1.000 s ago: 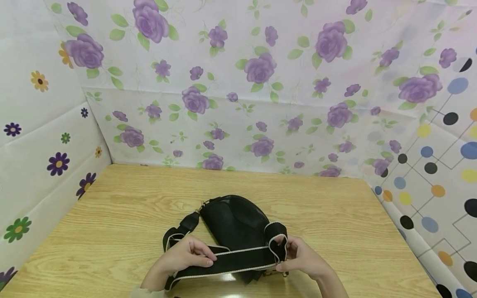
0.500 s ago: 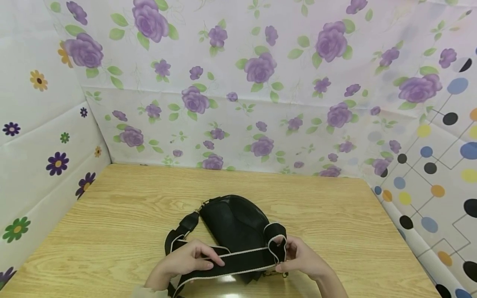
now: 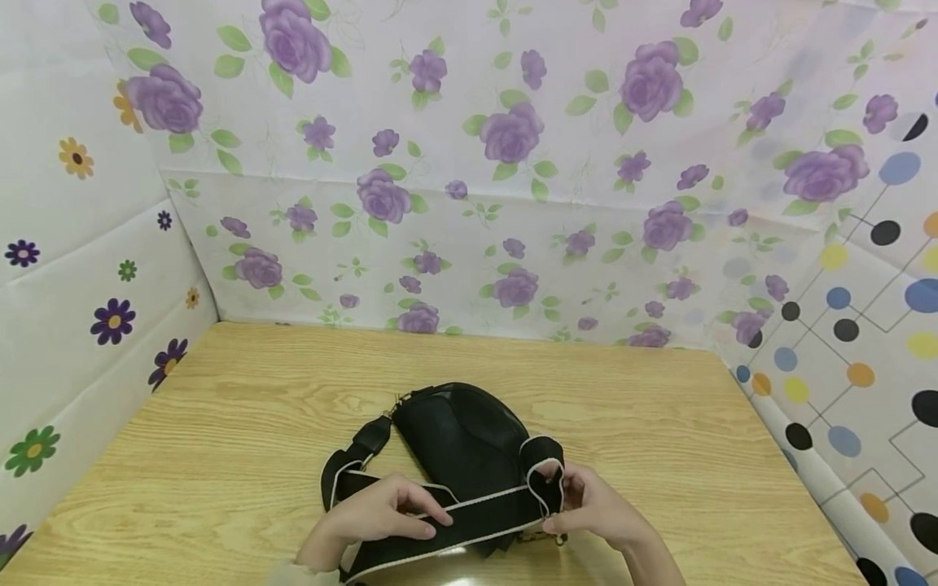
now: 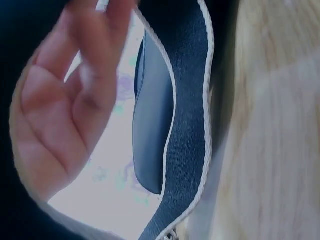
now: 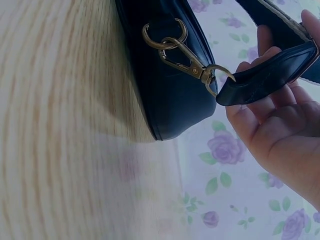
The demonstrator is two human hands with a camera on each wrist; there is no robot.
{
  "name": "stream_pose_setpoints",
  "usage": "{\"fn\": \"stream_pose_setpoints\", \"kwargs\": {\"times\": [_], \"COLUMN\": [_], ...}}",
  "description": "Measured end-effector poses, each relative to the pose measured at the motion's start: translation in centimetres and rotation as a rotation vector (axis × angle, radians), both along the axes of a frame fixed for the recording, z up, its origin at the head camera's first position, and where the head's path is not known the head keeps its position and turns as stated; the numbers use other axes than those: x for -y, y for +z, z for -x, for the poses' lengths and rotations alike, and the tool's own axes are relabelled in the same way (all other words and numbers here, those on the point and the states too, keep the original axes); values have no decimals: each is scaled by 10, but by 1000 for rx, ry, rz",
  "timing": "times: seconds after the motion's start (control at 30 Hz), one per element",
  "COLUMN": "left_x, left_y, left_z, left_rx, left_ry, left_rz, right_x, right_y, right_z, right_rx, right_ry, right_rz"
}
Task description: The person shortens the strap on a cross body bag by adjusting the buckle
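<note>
A black half-moon shoulder bag [image 3: 469, 435] lies on the table, its wide black strap [image 3: 484, 519] with pale edging stretched across its near side. My left hand [image 3: 381, 513] holds the strap left of the bag, thumb and forefinger at the band. In the left wrist view the strap [image 4: 187, 110] runs down beside the curled fingers. My right hand [image 3: 597, 509] grips the strap by its looped right end. The right wrist view shows a leather strap tab [image 5: 265, 75] resting across the fingers, joined by a gold swivel clasp [image 5: 192, 67] to the bag's ring.
The wood-grain table [image 3: 242, 423] extends around the bag on all sides. Behind it hangs a cloth with purple roses [image 3: 454, 244]. Patterned cloths also stand at the left [image 3: 88, 325] and the right [image 3: 843, 366].
My left hand has moved a little to the right along the strap, and the near part of the strap now slopes lower at the left. My right hand and the bag stay in place.
</note>
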State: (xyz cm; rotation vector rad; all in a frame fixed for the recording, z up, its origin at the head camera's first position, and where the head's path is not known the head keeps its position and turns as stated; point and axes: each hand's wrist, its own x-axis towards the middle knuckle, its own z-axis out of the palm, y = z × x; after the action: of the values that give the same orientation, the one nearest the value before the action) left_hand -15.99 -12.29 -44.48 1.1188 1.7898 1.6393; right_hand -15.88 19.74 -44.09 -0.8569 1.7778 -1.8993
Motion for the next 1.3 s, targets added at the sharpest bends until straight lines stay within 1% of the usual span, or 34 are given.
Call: {"fn": "stream_pose_setpoints", "kwargs": {"times": [0.07, 0.17, 0.23, 0.33, 0.4, 0.5, 0.63, 0.73, 0.9, 1.03, 1.2, 1.3], "left_x": [-3, -8, -11, -16, -18, -23, -29, -34, -40, -45, -50, -51], "left_y": [1, 2, 4, 7, 9, 11, 12, 11, 7, 4, 5, 6], "left_z": [-2, -4, -7, -9, -10, -10, -12, -13, -14, -14, -15, -15], "left_rx": [-18, -18, 0, 15, 23, 7, -6, 8, 28, 21, 18, 49], "left_ry": [62, 150, 202, 254, 273, 274, 256, 255, 277, 285, 284, 279], "left_rz": [13, 27, 54, 100, 124, 140, 128, 104, 62, 30, 12, 9], "right_x": [0, 0, 0, 1, 1, 2, 1, 1, 2, 2, 3, 3], "right_y": [0, 0, -1, -1, -1, -1, -1, -2, -3, -3, -2, -2], "right_z": [0, 0, 0, 0, 0, 0, 0, -1, -1, -1, -1, -1], "right_rx": [-3, -3, -2, -6, -9, -12, -5, 9, 27, 9, -5, 0], "right_ry": [-2, -3, -8, -17, -17, -12, -4, 3, 18, 11, 2, 8], "right_rz": [-3, -4, -9, -16, -15, -6, 7, 24, 51, 53, 58, 67]}}
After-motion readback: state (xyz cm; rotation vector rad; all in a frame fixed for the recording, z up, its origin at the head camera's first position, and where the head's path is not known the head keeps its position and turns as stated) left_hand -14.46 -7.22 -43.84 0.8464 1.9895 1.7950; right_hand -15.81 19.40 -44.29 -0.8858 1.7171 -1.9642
